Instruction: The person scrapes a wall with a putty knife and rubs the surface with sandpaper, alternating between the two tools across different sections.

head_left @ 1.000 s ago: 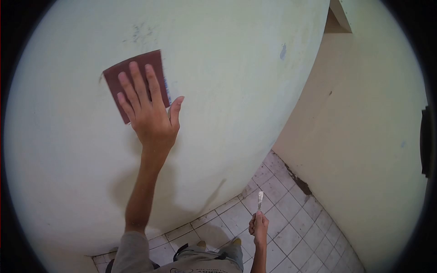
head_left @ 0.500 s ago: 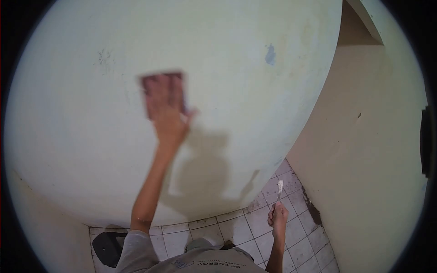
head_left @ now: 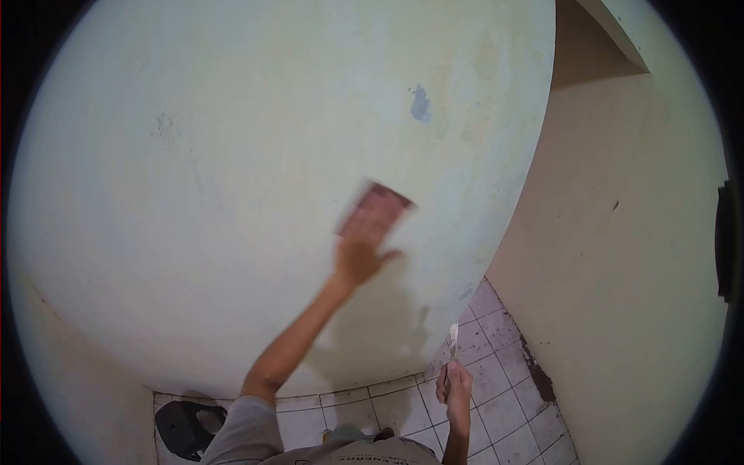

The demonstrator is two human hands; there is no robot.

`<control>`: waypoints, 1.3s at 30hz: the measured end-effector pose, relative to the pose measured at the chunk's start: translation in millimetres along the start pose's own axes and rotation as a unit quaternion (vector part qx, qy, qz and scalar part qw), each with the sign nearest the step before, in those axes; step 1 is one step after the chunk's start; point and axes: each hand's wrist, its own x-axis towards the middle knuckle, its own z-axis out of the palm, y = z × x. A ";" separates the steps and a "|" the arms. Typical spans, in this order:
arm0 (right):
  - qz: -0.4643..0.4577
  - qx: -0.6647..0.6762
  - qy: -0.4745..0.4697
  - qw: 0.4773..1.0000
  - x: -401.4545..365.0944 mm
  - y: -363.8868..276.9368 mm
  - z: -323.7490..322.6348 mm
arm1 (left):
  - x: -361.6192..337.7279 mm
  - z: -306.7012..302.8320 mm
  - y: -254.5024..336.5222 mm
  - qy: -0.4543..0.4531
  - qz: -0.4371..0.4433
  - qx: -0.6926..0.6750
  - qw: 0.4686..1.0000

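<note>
My left hand (head_left: pixel 360 254) presses a reddish-brown sheet of sandpaper (head_left: pixel 396 198) flat against the pale wall (head_left: pixel 256 256), thumb out to the side. Motion blurs the hand and the sheet. Low on the right, my right hand (head_left: pixel 455 384) is closed around the handle of a putty knife (head_left: pixel 453 336). The knife's whitish blade points up, close to the wall's right edge in view. Above the sandpaper, a bluish-grey patch (head_left: pixel 421 105) marks the wall, and dark scuffs (head_left: pixel 164 128) show further left.
A second wall (head_left: pixel 612 271) stands to the right, with a recess (head_left: pixel 589 46) at the top. White tiles (head_left: pixel 496 387) cover the floor, with a dark, broken strip (head_left: pixel 538 375) along the right wall's base. At lower left is a black stool-like object (head_left: pixel 180 428).
My left hand and the sandpaper have moved right and down across the wall, turning clockwise. My right hand with the putty knife has shifted slightly left and down. The view has shifted a little.
</note>
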 end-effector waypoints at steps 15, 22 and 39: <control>-0.031 -0.024 0.113 0.993 6.7 -12.6 -38.8 | -19.1 99.7 57.7 -0.082 0.153 -0.091 0.981; 0.014 -0.041 0.116 0.992 0.7 13.8 -71.4 | 106.4 -115.9 -43.2 0.242 -0.114 0.144 0.953; -0.033 0.018 0.057 0.998 22.1 21.8 -46.9 | -6.8 39.5 33.0 -0.107 0.177 0.126 0.970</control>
